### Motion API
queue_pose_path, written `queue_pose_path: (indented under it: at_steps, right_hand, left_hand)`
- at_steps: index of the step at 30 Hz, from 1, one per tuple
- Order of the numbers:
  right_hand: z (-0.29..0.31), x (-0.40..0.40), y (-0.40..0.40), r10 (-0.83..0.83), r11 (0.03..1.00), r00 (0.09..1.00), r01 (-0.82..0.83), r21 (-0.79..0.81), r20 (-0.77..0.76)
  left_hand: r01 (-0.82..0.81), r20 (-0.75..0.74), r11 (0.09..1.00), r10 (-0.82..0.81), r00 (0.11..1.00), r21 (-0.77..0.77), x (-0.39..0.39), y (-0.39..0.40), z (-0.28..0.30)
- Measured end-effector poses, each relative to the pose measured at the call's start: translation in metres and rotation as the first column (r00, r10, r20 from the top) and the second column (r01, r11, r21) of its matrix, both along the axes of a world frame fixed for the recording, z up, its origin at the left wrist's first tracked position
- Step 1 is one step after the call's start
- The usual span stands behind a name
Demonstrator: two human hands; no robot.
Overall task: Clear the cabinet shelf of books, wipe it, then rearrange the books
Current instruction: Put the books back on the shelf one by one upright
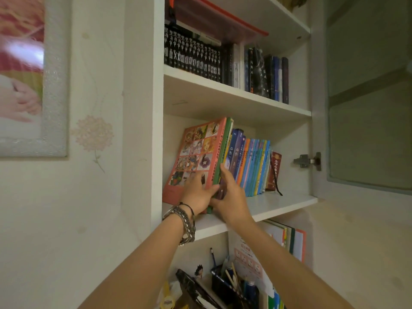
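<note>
A white cabinet shelf [283, 202] holds a row of books. At its left end a large pink book [196, 152] with picture squares on its cover leans right, with a green-spined book [224, 148] against it. My left hand [197, 195] lies flat on the pink cover with its thumb round the spines. My right hand [231, 197] grips the same books from the right, fingers reaching between them and the blue books [254, 166]. A dark red book [275, 169] stands at the row's right end.
The shelf above carries black numbered volumes [191, 55] and dark books. The cabinet door [367, 97] hangs open at the right on a metal hinge [307, 161]. Below are a pen holder [225, 284] and more books [292, 239]. A framed picture [29, 74] hangs on the left wall.
</note>
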State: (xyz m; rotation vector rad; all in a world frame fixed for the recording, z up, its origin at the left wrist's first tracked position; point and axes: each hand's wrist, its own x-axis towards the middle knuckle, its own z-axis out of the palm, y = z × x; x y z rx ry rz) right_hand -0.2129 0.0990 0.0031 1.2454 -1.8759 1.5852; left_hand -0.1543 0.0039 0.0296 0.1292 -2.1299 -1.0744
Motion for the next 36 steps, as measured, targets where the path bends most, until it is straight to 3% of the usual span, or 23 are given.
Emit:
queue_pose_path:
  at_steps: [11, 17, 26, 36]
  right_hand:
    - [-0.003, -0.027, 0.013, 0.129, 0.979, 0.991, -0.122, 0.161, -0.035]
    - [0.009, -0.022, 0.004, -0.017, 0.979, 0.993, 0.041, 0.199, -0.120]
    - [0.007, -0.028, 0.005, 0.002, 0.977, 0.992, 0.024, 0.212, -0.122]
    - [0.023, -0.017, -0.001, -0.250, 0.900, 0.923, 0.333, 0.280, -0.294]
  left_hand:
    - [-0.003, -0.018, 1.000, 0.003, 1.000, 0.020, 0.002, 0.002, 0.003]
    - [-0.096, 0.015, 0.995, 0.095, 0.995, 0.034, -0.001, 0.002, 0.009]
    - [-0.181, 0.022, 0.983, 0.181, 0.983, -0.031, -0.006, 0.002, 0.009]
    - [-0.373, -0.004, 0.910, 0.378, 0.926, -0.183, -0.007, -0.002, 0.006]
